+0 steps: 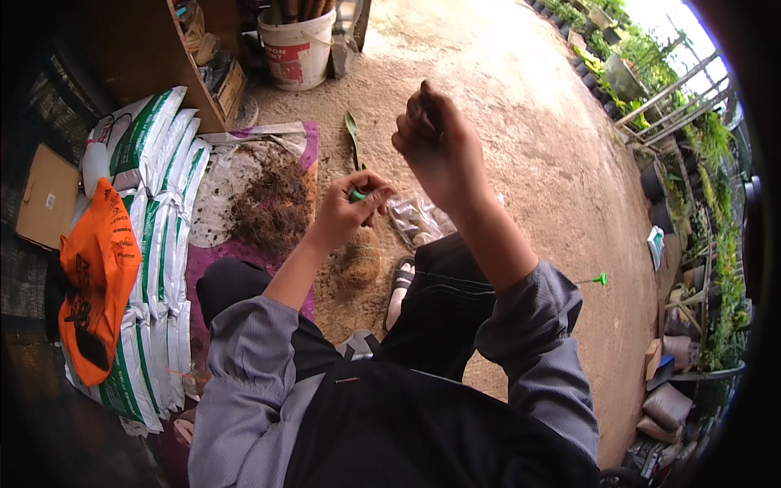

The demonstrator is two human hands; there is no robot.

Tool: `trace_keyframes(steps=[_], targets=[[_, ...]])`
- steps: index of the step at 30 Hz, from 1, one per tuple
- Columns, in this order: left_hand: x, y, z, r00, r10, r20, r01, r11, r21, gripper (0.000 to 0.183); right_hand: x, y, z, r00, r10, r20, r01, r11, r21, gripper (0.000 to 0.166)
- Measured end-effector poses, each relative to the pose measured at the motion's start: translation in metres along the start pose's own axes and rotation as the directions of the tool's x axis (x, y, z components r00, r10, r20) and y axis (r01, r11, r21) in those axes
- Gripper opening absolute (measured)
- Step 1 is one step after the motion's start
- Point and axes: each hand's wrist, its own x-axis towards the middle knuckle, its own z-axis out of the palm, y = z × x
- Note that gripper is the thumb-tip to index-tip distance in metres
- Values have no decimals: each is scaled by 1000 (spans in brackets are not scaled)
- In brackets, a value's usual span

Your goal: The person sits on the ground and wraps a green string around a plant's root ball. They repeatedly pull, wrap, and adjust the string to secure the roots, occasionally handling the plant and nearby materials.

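Note:
My left hand (357, 204) is closed around a small green object (357, 195), mostly hidden by the fingers. Just beyond it a long green leaf (351, 129) points away from me; whether it joins the green object is hidden. Below the hand is a rounded bundle of brown fibre (361, 259), with thin greenish string around it. My right hand (440, 137) is raised higher and further right, blurred, its fingers curled. Whether it grips anything cannot be made out. Thin pale strands of string (451, 282) cross my dark trouser leg near the right elbow.
Loose brown fibre (274, 204) lies heaped on a purple and white sheet (204, 268). A clear plastic bag (418, 216) rests by my knee. Stacked white-green sacks (152, 244), with an orange bag (97, 274), stand left. A white bucket (299, 55) is ahead; potted plants (720, 183) line the right.

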Motion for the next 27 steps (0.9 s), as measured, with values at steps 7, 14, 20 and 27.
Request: trace_keyframes(steps=[7, 14, 20, 27], targets=[[-3, 8, -3, 992, 61, -108, -67, 996, -54, 21, -28, -56, -22, 950, -312, 4, 296, 898, -326, 13], [-7, 3, -10, 997, 64, -52, -67, 996, -61, 21, -65, -107, -30, 936, -335, -104, 246, 838, -488, 19], [-16, 15, -3, 986, -58, 155, 45, 995, 87, 16, -141, -133, -79, 935, -310, -171, 188, 845, -501, 21], [-23, 10, 18, 869, -329, 370, 150, 888, 435, 15, -222, -111, -171, 813, -251, -525, 14, 910, -413, 14]])
